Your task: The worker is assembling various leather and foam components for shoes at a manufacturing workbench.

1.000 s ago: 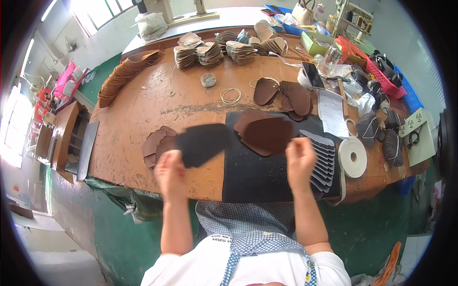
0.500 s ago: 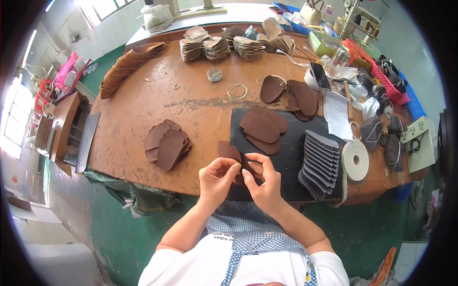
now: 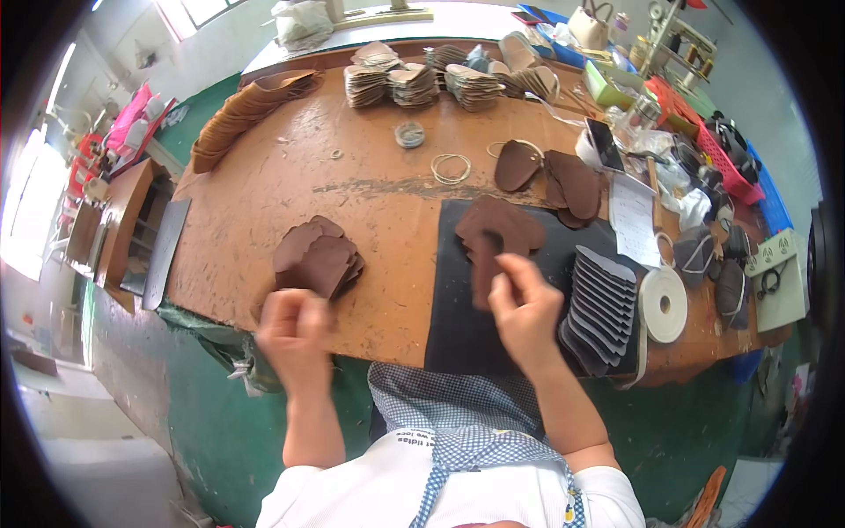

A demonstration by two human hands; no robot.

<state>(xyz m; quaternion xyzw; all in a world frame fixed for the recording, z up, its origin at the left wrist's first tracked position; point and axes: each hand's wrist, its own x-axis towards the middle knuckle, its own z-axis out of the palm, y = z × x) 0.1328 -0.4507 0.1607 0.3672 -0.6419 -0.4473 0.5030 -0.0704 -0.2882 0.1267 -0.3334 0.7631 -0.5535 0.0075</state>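
Observation:
My right hand pinches a dark brown leather piece between thumb and fingertips. The piece is blurred and hangs over the front of a fanned stack of brown leather pieces lying on a black mat. My left hand is at the front edge of another pile of brown leather pieces, on the left of the table. Motion smears its fingers, so I cannot see whether anything is in them.
Grey-blue shaped pieces stand in a row beside a white tape roll. More brown pieces, a paper sheet and a phone lie farther right. Stacked insole-shaped pieces and curved tan pieces line the table's far side.
My hands were together at the table's front middle, holding brown leather. They have parted: the left moved to the left pile, the right moved right with a leather piece. The view shifted slightly.

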